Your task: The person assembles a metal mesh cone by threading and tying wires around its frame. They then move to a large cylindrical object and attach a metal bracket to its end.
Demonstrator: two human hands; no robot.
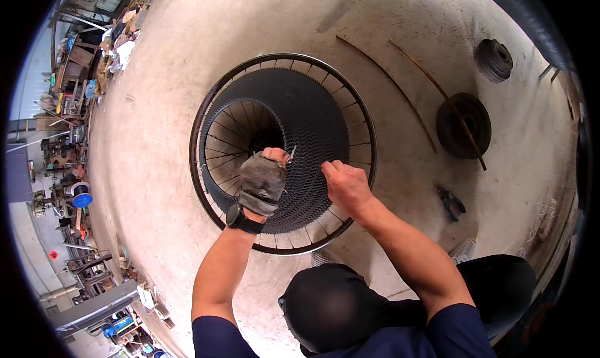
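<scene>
A coil of dark toothed metal strip [312,108], like rolled saw blade, lies over a spoked wheel [373,126] on the floor. My left hand [262,181], in a worn grey glove with bare fingertips, is closed at the coil's inner edge. A small pale sliver [292,153] shows beside its fingers; whether they hold it is unclear. Bare, my right hand [347,184] has its fingers curled together over the coil's right side. Whatever lies between those fingers is hidden. A dark watch [244,219] sits on my left wrist.
Right of the wheel lie two thin curved strips [390,76], one crossing a dark round disc [464,125]. Dark-handled pliers [451,205] rest nearer me. Farther right is a dark ribbed roll [494,61]. Cluttered tools and machinery [69,151] line the left side. My black-clad knees [328,308] are close.
</scene>
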